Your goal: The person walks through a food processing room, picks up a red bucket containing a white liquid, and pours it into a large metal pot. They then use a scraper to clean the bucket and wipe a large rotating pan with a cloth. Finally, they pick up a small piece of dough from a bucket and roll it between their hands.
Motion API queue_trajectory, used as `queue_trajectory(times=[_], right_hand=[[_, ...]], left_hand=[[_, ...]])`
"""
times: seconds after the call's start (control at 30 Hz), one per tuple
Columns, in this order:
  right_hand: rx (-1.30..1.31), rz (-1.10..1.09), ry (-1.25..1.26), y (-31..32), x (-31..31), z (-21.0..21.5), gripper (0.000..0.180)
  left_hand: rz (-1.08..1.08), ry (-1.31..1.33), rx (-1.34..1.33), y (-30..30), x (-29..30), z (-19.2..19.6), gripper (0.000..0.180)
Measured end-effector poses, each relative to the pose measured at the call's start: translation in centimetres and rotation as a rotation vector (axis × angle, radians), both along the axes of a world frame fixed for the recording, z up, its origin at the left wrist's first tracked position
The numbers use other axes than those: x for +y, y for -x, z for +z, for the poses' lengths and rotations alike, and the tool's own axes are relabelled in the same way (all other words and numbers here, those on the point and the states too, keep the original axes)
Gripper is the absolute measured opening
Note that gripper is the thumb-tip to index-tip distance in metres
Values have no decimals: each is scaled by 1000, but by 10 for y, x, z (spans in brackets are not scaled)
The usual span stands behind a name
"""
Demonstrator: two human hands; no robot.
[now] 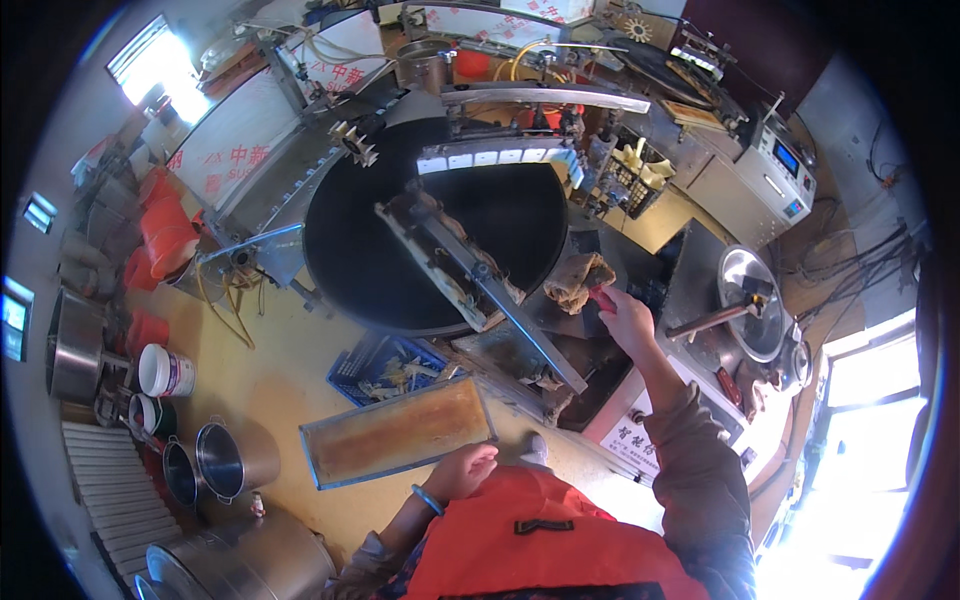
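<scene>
My right hand (629, 322) is closed round the red handle (601, 298) of a tool, to the right of a large round black griddle plate (340, 240). A crumpled brown cloth (578, 281) lies against the handle's far end; whether the two are joined I cannot tell. Empty, with its fingers loosely bent, my left hand (464, 471) hangs in front of my red apron (520, 520). A blue bracelet circles that wrist. Close to this hand is a shallow rectangular tray (395, 434) with a brown surface and blue-grey edges. A metal bar (528, 335) crosses the griddle.
A blue crate (385, 370) with pale scraps sits beyond the tray. On the right stand a metal bowl (748, 300) with a wooden-handled tool across it and a control box (780, 165). Red buckets (168, 235), white tubs (166, 371) and steel pots (237, 458) line the left.
</scene>
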State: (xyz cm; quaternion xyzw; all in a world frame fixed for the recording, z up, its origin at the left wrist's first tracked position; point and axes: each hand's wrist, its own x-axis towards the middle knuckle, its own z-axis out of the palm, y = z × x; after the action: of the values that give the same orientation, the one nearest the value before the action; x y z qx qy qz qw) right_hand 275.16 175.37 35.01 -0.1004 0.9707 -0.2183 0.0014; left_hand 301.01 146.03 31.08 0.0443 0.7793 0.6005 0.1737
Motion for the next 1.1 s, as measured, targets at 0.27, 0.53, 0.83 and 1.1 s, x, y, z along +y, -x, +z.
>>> queue_trajectory(times=[0.27,0.53,0.83,1.1], right_hand=[[-160,236,-126,92,-74,-66,33],[70,525,-68,176,-241,-115,14],[-111,-50,214,322,-367,-171,40],[-14,500,-136,222,-294,-138,20]], left_hand=[[982,-74,108,-38,-70,22,23],[1549,211,202,-81,-125,24,24],[1858,123,14,-130,-147,0,30],[1778,376,99,-100,-170,21,27]])
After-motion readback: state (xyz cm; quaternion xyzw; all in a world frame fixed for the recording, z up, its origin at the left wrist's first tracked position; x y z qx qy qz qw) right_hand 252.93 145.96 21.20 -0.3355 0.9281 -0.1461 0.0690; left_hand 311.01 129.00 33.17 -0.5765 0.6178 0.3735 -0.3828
